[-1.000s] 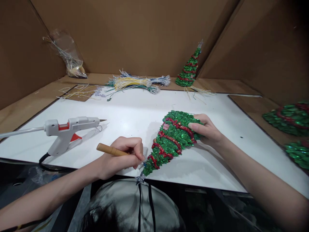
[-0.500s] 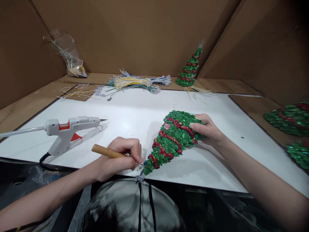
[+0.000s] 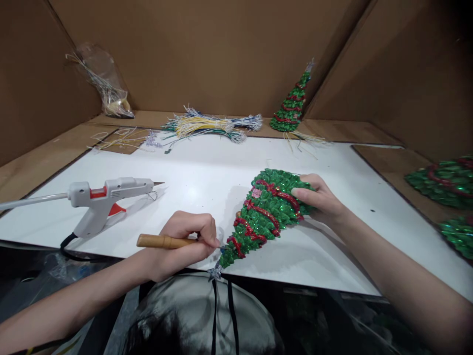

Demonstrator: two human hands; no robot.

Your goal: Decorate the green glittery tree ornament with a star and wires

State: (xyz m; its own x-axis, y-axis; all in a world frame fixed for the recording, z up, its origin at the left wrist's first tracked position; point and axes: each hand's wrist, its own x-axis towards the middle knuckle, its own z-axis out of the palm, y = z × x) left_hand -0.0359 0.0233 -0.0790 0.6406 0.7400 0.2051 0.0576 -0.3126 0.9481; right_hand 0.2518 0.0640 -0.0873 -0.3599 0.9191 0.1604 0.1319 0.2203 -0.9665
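Observation:
My left hand [image 3: 188, 236] is closed around an awl [image 3: 162, 241] with a wooden handle and a thin metal tip. The tip meets the upper part of a glittery green Christmas tree ornament [image 3: 268, 212], close to a small blue bead partly hidden by my fingers. Red garlands wind round the tree, which lies tilted with its silver star [image 3: 215, 271] toward me over the table's front edge. Gripping the wide base is my right hand [image 3: 320, 197], thumb on the near face and the other fingers hidden behind.
On the white board [image 3: 207, 172] at left lies a glue gun [image 3: 111, 197], nozzle pointing right. Bundled wires [image 3: 210, 124] and a second tree [image 3: 293, 106] are at the back, beside cardboard walls. A plastic bag [image 3: 107, 84] leans at back left. More trees [image 3: 447, 182] lie at right.
The awl's handle has swung lower and lies more level, its tip now slightly higher against the tree. The tree and my right hand have barely moved.

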